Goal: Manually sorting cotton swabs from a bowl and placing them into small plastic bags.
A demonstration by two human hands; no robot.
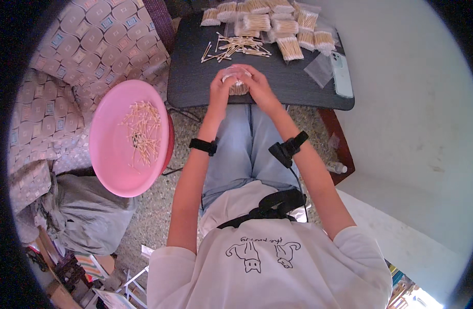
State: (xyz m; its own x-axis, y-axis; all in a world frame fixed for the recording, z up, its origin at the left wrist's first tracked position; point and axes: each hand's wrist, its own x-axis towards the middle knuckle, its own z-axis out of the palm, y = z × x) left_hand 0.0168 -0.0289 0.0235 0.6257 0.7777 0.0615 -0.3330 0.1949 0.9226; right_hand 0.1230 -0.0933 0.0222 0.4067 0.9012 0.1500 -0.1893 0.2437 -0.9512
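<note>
Head view: a clear bag of cotton swabs (239,89), held at the near side of a black table (192,85), could spill its contents if pressure from either side slackens or turns uneven. The left hand (220,83) and right hand (257,85) clasp it, fingers curled partway closed. Beyond lie loose swabs (239,47) and, farther back, heaped filled packets (257,22).

A hand could pass left of the loose cotton swabs (235,47); bagged swabs (257,22) block behind and to their right.
</note>
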